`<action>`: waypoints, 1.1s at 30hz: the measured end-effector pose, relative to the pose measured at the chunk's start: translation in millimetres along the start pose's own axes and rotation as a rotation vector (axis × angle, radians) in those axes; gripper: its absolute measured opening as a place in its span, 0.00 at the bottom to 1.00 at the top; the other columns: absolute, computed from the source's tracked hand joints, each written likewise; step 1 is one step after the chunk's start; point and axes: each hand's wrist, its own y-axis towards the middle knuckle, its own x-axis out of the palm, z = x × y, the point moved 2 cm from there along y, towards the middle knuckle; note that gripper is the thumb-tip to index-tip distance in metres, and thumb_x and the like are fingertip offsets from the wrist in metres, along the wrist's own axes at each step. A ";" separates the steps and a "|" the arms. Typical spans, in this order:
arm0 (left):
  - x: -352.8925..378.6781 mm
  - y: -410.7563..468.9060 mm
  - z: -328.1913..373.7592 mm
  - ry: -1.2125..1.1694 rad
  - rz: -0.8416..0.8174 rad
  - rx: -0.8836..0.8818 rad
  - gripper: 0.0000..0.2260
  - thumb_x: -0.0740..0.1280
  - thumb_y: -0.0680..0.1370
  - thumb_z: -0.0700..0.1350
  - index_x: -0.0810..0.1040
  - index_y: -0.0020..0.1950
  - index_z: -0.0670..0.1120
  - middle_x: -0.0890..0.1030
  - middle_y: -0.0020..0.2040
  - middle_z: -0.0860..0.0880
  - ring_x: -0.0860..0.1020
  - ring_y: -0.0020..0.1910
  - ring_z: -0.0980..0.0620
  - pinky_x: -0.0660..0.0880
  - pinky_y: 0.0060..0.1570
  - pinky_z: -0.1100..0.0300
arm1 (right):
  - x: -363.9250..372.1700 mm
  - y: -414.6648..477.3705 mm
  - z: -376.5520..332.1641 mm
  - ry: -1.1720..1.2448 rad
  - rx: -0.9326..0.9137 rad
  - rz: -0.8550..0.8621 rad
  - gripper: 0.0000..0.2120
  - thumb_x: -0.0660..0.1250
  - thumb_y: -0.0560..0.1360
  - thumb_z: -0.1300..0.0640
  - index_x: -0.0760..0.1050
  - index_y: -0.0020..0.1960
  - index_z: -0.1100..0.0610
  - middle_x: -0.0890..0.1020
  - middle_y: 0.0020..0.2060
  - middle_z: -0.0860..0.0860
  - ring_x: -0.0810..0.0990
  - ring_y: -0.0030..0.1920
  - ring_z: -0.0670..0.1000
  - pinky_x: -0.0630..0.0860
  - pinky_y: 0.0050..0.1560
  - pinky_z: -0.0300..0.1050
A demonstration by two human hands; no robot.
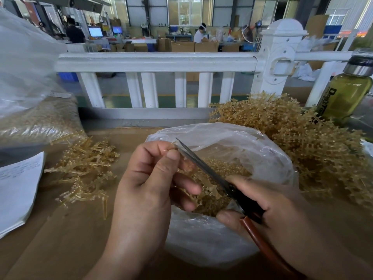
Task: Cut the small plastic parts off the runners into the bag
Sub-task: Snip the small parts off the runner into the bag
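Observation:
My left hand (149, 178) pinches a tan plastic runner (203, 182) between thumb and fingers, over the mouth of a clear plastic bag (268, 158). My right hand (268, 209) grips scissors (203, 164) by their red-brown and black handles. The dark blades lie almost together and slant up-left along the runner, tip near my left thumb. Small tan cut parts (228, 168) lie heaped inside the bag.
A big heap of tan runners (306, 142) lies at the right, a smaller heap (84, 168) at the left. A bottle of yellow-green liquid (343, 93), a filled clear bag (36, 116) and a paper sheet (16, 186) border the cardboard-covered table. A white railing (153, 61) runs behind.

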 end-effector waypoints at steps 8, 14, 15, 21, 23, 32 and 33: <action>0.0 0.2 -0.6 0.001 -0.013 0.012 0.05 0.66 0.77 0.48 0.80 0.41 0.54 0.80 0.37 0.47 0.79 0.27 0.49 0.72 0.22 0.59 | 1.4 -1.0 -1.4 0.013 0.024 -0.007 0.24 0.60 0.69 0.25 0.68 0.61 0.33 0.80 0.45 0.40 0.80 0.44 0.39 0.78 0.39 0.39; 1.4 -1.4 -1.4 -0.008 -0.048 0.003 0.05 0.67 0.76 0.47 0.79 0.41 0.52 0.79 0.34 0.48 0.79 0.27 0.49 0.72 0.22 0.60 | 1.1 0.0 -0.8 0.024 -0.004 0.011 0.20 0.63 0.71 0.30 0.74 0.58 0.38 0.77 0.37 0.42 0.79 0.37 0.42 0.72 0.33 0.35; 2.3 -1.8 -1.7 -0.014 -0.055 -0.001 0.05 0.67 0.76 0.47 0.79 0.40 0.52 0.79 0.34 0.48 0.79 0.26 0.49 0.72 0.22 0.60 | 1.3 0.2 -0.8 0.025 -0.011 0.016 0.20 0.64 0.71 0.30 0.74 0.58 0.38 0.77 0.37 0.43 0.78 0.36 0.42 0.71 0.32 0.35; 6.0 -2.6 -4.0 -0.050 -0.073 -0.016 0.06 0.66 0.76 0.46 0.80 0.40 0.53 0.80 0.36 0.47 0.78 0.26 0.51 0.71 0.22 0.61 | 2.4 0.1 0.8 0.053 -0.011 0.054 0.22 0.63 0.70 0.30 0.74 0.59 0.39 0.77 0.36 0.43 0.78 0.35 0.43 0.72 0.32 0.37; 6.0 -2.5 -4.2 -0.053 -0.071 -0.016 0.06 0.66 0.77 0.46 0.80 0.40 0.53 0.80 0.36 0.46 0.78 0.26 0.51 0.71 0.21 0.61 | 3.1 0.5 1.2 0.063 -0.006 0.055 0.23 0.64 0.69 0.29 0.74 0.60 0.38 0.77 0.37 0.44 0.78 0.36 0.43 0.73 0.33 0.37; 7.5 -3.0 -4.2 -0.110 -0.081 -0.068 0.06 0.68 0.78 0.46 0.80 0.41 0.51 0.81 0.36 0.45 0.77 0.26 0.52 0.71 0.22 0.62 | 4.5 1.3 0.3 0.104 -0.018 0.050 0.22 0.64 0.70 0.29 0.75 0.59 0.39 0.76 0.35 0.44 0.78 0.35 0.42 0.70 0.32 0.33; 7.5 -3.0 -4.2 -0.114 -0.081 -0.071 0.06 0.69 0.78 0.46 0.80 0.41 0.51 0.81 0.37 0.45 0.77 0.26 0.52 0.71 0.22 0.62 | 4.7 1.6 0.3 0.102 -0.017 0.052 0.22 0.64 0.70 0.29 0.75 0.59 0.39 0.77 0.35 0.44 0.78 0.35 0.42 0.70 0.32 0.34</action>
